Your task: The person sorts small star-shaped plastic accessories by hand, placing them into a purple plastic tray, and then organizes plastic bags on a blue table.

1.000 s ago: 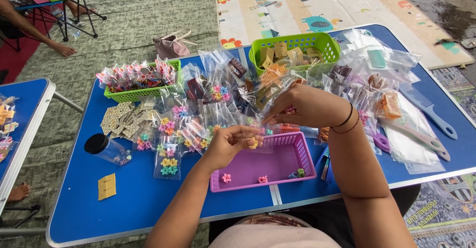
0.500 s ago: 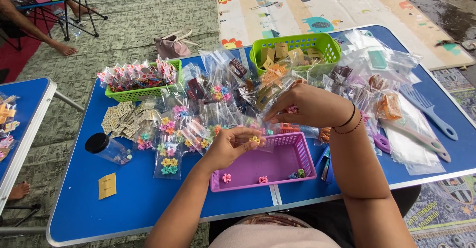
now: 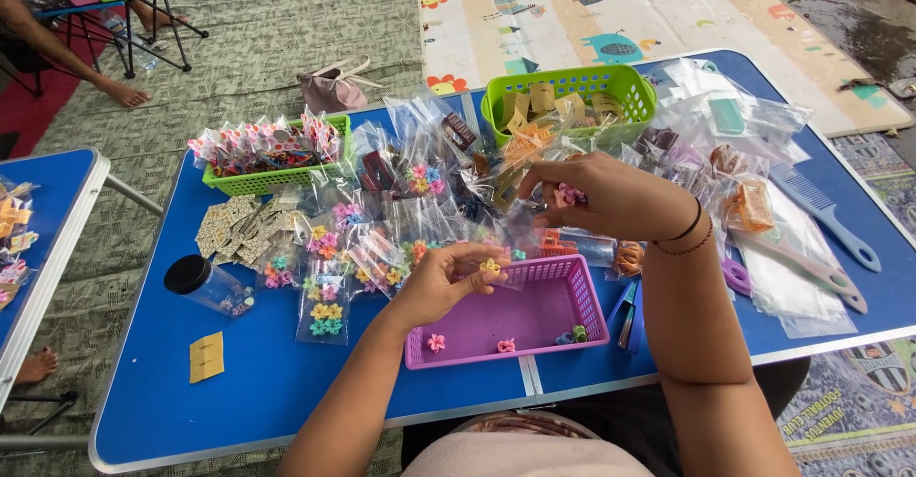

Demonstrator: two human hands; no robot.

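My left hand pinches a small yellow flower hair clip over the rim of a purple basket. A few small clips lie in that basket: pink ones and a green one. My right hand is raised above the basket's far side, its fingers closed on a clear plastic bag and a pink flower clip. Several clear bags of coloured flower clips are spread to the left of the basket on the blue table.
Two green baskets, left and back, hold packaged items. A black-lidded clear jar and a yellow card lie front left. Combs and purple scissors lie right. Another person's legs show far left by a second blue table.
Both hands stay over the purple basket with only slight finger movement; the clip and bag remain held.
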